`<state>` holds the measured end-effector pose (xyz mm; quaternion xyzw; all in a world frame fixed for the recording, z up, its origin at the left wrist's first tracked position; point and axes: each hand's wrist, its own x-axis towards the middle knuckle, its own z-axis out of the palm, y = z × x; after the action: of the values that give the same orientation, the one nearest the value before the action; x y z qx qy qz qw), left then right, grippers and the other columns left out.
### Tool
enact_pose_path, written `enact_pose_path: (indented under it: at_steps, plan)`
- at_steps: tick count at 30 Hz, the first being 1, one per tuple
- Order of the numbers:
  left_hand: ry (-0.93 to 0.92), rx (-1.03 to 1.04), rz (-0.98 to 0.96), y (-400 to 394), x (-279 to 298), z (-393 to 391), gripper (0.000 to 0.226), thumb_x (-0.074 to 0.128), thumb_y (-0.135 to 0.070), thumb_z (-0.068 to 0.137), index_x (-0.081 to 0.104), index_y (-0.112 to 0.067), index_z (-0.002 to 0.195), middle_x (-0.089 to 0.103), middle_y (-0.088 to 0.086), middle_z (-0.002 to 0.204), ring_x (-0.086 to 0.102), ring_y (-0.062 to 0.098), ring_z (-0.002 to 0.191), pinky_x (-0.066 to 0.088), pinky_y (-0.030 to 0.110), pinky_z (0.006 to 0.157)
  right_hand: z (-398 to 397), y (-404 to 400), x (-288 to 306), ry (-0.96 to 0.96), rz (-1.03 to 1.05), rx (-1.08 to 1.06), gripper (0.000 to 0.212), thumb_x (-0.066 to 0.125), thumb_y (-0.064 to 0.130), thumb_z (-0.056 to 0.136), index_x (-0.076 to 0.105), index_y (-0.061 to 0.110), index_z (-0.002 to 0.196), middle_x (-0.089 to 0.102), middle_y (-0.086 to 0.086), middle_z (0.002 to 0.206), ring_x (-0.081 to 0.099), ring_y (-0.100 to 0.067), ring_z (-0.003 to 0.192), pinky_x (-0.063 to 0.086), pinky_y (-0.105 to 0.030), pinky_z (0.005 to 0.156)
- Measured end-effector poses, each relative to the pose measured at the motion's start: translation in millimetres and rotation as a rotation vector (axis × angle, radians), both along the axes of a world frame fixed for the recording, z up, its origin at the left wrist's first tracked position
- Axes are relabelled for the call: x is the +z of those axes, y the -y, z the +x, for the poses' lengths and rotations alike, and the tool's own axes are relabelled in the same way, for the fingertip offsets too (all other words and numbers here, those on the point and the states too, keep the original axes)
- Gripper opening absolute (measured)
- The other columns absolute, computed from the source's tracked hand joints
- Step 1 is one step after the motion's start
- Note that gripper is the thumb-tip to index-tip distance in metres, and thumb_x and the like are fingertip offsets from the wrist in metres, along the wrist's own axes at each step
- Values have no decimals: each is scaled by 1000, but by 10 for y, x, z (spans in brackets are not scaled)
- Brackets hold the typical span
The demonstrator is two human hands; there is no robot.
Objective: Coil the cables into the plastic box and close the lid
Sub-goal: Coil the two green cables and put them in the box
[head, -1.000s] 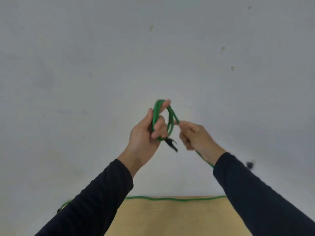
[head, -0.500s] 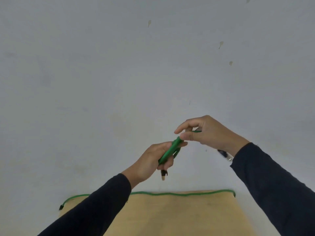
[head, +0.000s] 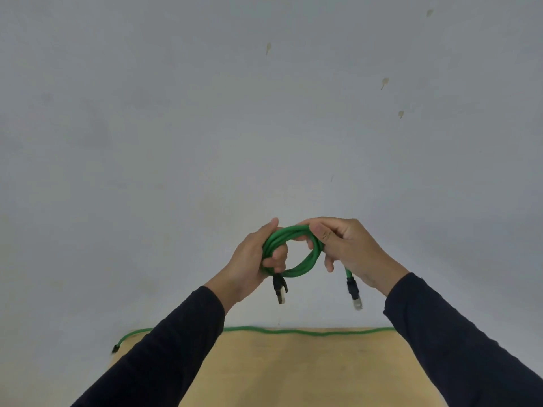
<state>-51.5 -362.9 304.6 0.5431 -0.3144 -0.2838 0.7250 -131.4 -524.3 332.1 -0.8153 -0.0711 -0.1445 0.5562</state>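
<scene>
A green cable is wound into a small round coil held up in the air in front of a grey wall. My left hand grips the coil's left side, fingers through the loop. My right hand pinches the coil's top right. Two black plugs with pale tips hang down: one below my left hand, the other below my right. A second green cable lies stretched along the far edge of the wooden table. No plastic box is in view.
The light wooden table fills the bottom middle, its far edge against the grey wall. The second cable's black end hangs off the table's left corner. Dark sleeves cover both forearms.
The coil, seen edge-on half a second ago, is now turned face-on as a round loop. My right hand has come in to grip its top right, and both plugs hang free.
</scene>
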Motion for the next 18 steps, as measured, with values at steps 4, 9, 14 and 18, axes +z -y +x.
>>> enact_pose_path:
  at_steps: [4,9,14,18]
  plan:
    - [163,215,-34,5,-53,-72,40,34,-32,100,63,-5,99,50,-2,67,35,9,49,35,26,58,2,-77,-80,3,107,-130,26,46,27,95,69,20,103,56,-2,71,39,-8,45,45,-25,45]
    - [237,323,-47,-103,-104,-79,33,39,-27,98,71,-19,99,44,-8,58,29,9,48,27,19,46,-125,-43,-107,-53,-264,-115,34,43,18,96,58,38,119,58,11,86,58,-4,55,47,-22,70]
    - [154,282,-78,-183,-150,-10,34,40,-23,98,73,-21,93,42,-8,55,26,8,47,24,16,43,-204,150,-4,28,-542,-226,26,53,9,91,72,26,98,58,12,77,51,5,67,37,-4,63]
    - [136,285,-83,-164,-188,5,34,39,-22,98,72,-18,95,40,-7,56,25,7,46,25,15,43,-280,224,-4,-76,-304,-209,17,52,25,92,69,29,95,62,9,67,52,3,57,38,-11,60]
